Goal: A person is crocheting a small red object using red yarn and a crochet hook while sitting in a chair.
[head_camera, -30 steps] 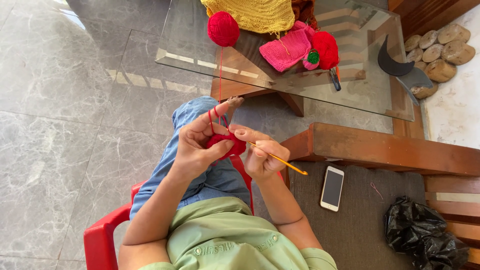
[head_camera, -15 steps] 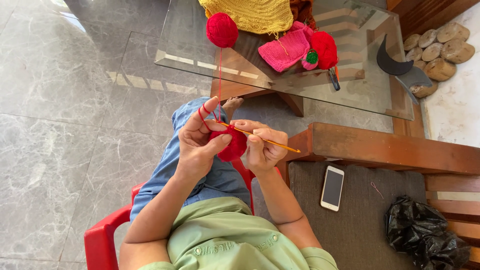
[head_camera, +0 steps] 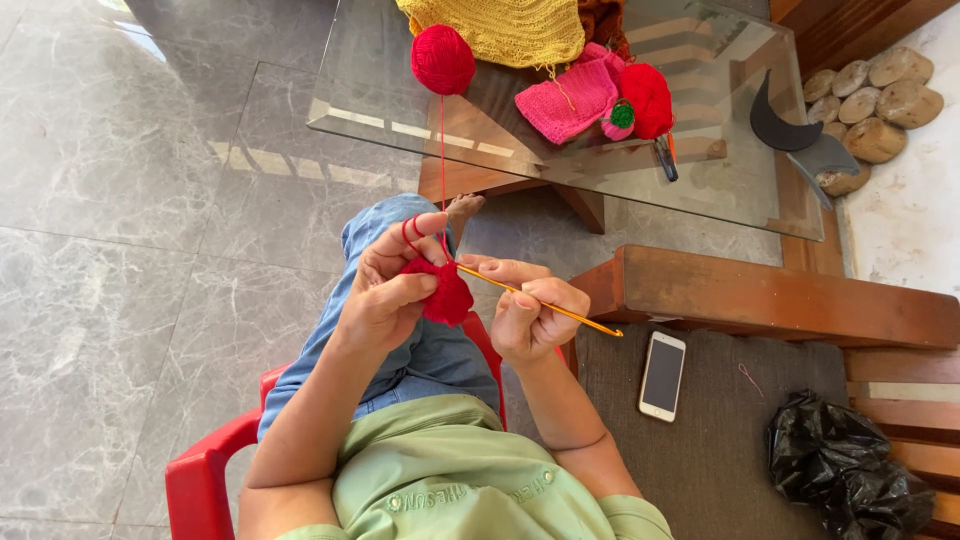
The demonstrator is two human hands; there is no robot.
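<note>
Red yarn [head_camera: 442, 160] from the ball [head_camera: 443, 59] at upper centre could slip off the left hand [head_camera: 385, 295], closed on the crochet piece [head_camera: 445, 295] (right hand [head_camera: 530, 320] pinches the hook [head_camera: 540, 303]), loosening tension.

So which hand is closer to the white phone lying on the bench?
The right hand. It holds the orange crochet hook just left of the phone and slightly above it in the picture. The left hand pinches the red crochet piece, farther off.

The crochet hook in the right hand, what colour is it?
The crochet hook is orange-yellow, seen best in the head view.
</note>
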